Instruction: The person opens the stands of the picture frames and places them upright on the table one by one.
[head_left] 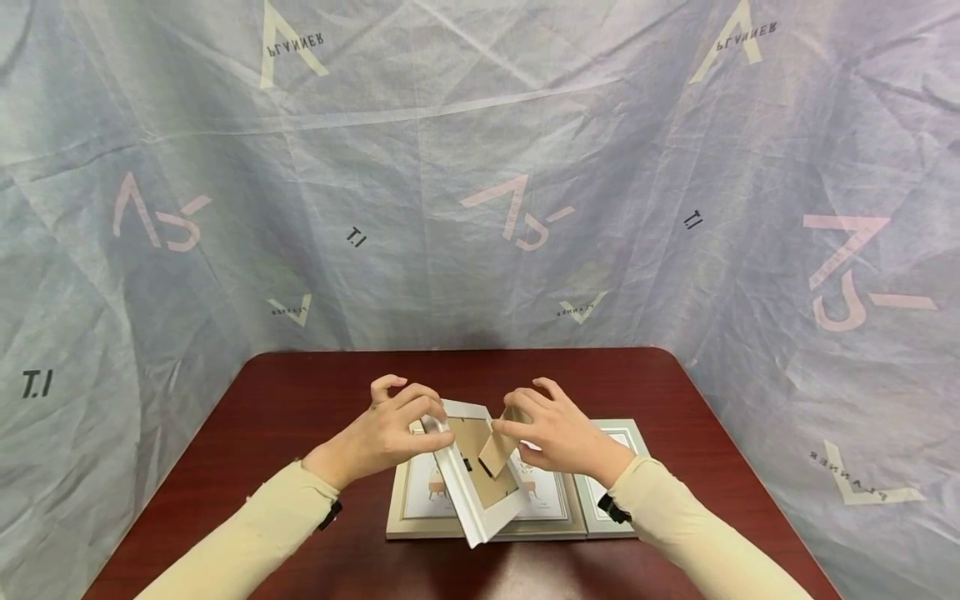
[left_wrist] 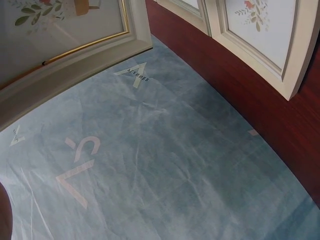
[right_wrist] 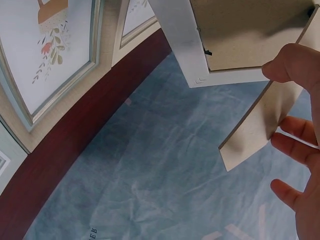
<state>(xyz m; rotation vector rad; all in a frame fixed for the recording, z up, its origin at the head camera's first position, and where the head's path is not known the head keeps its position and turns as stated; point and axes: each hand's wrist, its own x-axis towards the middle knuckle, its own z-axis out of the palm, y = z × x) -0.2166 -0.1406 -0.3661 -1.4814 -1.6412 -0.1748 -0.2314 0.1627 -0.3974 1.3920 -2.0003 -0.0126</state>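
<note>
A white picture frame (head_left: 467, 500) is tilted above the table, its brown backing board (head_left: 491, 493) facing up toward the head camera. My left hand (head_left: 401, 425) grips the frame's upper left edge. A flat tan stand leg (head_left: 497, 450) angles out from the backing, pinched between the thumb and fingers of my right hand (head_left: 555, 429). In the right wrist view, this stand leg (right_wrist: 255, 130) sticks out past the frame's edge. On the frame's front side, the left wrist view catches a floral picture (left_wrist: 55, 30) with a gold inner rim.
Beneath my hands, beige picture frames (head_left: 573, 527) with floral prints lie on a dark red table (head_left: 315, 383). A pale green frame (head_left: 617, 532) adjoins them on the right. Grey printed fabric (head_left: 420, 167) hangs behind and along both sides.
</note>
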